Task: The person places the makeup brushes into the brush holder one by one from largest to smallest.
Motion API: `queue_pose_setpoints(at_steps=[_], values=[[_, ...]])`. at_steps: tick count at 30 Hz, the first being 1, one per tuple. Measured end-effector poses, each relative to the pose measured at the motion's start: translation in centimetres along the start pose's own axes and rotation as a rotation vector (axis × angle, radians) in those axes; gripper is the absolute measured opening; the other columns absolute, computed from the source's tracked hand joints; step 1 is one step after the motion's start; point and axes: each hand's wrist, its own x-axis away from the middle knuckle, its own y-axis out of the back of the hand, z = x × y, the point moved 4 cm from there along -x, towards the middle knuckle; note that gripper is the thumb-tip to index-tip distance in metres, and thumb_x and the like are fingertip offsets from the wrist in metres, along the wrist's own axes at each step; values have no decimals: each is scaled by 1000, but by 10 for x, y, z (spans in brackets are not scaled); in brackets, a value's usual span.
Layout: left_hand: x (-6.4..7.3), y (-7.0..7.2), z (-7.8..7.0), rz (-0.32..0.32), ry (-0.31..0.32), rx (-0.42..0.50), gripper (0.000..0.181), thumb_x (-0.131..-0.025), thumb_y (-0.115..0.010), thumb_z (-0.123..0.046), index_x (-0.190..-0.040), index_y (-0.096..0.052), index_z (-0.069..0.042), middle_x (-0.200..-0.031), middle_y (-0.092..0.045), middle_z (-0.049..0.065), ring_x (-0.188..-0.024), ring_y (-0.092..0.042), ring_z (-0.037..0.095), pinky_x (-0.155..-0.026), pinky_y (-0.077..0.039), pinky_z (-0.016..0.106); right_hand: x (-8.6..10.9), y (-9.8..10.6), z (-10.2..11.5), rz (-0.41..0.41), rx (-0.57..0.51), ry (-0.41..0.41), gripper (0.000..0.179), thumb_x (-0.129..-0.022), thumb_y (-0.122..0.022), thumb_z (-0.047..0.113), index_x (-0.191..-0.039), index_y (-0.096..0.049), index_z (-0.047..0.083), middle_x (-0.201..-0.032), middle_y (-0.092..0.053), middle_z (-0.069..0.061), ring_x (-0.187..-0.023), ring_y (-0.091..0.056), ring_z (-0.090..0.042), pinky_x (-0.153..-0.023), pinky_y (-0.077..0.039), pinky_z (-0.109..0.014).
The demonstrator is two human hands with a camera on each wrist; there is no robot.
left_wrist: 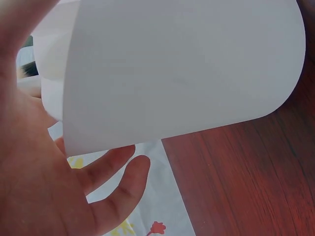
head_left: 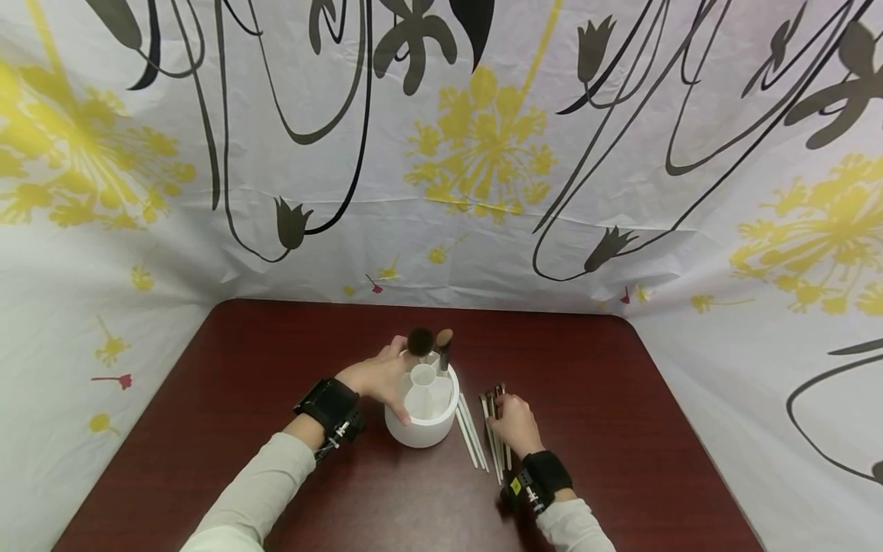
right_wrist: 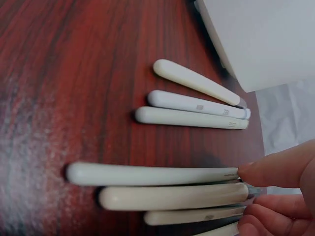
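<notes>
A round white makeup brush holder (head_left: 422,429) with inner dividers stands on the table. Two makeup brushes stand upright in it: a dark round-headed one (head_left: 420,342) and a tan-tipped one (head_left: 444,345). My left hand (head_left: 381,377) grips the holder from its left side, thumb at the near rim and fingers around the far side. To the right, my right hand (head_left: 516,423) is over a group of brushes lying flat. Its thumb and fingers close around the upper ends of a white-handled makeup brush (right_wrist: 152,175) and a beige-handled one (right_wrist: 172,197); their heads are hidden.
Between the holder and my right hand lie a few more pale-handled brushes (head_left: 472,433). The dark red wooden table (head_left: 290,330) ends at a patterned white cloth (head_left: 386,261) behind and at both sides.
</notes>
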Motion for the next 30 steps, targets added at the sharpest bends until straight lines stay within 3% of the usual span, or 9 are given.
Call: queue_pose_setpoints(at_steps=[6,12,16,19,24,30], values=[[0,-1,3,23,34,-4,116,-42,-89,-41,-139,-31,-19,-134,-18,19,-120,-29,37,-88,-39,48,-2,-4,-3,3,-23,10,33,-74,-72,11,-100,-61,-6,-83,-60,-13,-72,-57,-22,-62,-47,-36],[-6,-1,4,15,-43,-27,120,-41,-89,-42,-140,-28,-14,-135,-16,22,-122,-26,40,-95,-33,51,-6,-5,-7,2,-49,12,29,-74,-70,9,-97,-61,-7,-73,-58,-7,-66,-54,-19,-59,-45,-34],[-9,-4,2,31,-73,-43,122,-42,-89,-43,-140,-24,-12,-134,-20,21,-121,-31,38,-97,-31,51,-9,-5,-8,11,-47,-4,27,-75,-69,8,-97,-61,-7,-72,-57,-6,-65,-53,-17,-59,-45,-34],[-8,-3,0,40,-41,-35,123,-40,-89,-43,-140,-25,-14,-131,-25,20,-112,-38,39,-91,-37,49,-10,-4,-7,26,-45,-25,28,-76,-68,8,-98,-61,-7,-74,-57,-8,-66,-52,-18,-59,-45,-33],[-6,0,-3,51,7,-13,128,-37,-90,-41,-142,-21,-19,-133,-24,19,-110,-39,41,-85,-41,47,-10,-3,-5,45,-32,-39,29,-76,-65,6,-100,-60,-9,-77,-58,-11,-65,-52,-19,-58,-45,-34],[-9,4,-8,22,-112,-19,142,-38,-90,-42,-146,-1,-18,-137,-27,17,-121,-32,32,-95,-32,50,-9,-3,-4,53,-16,-36,30,-76,-64,5,-101,-58,-10,-81,-57,-14,-62,-51,-19,-56,-44,-33]])
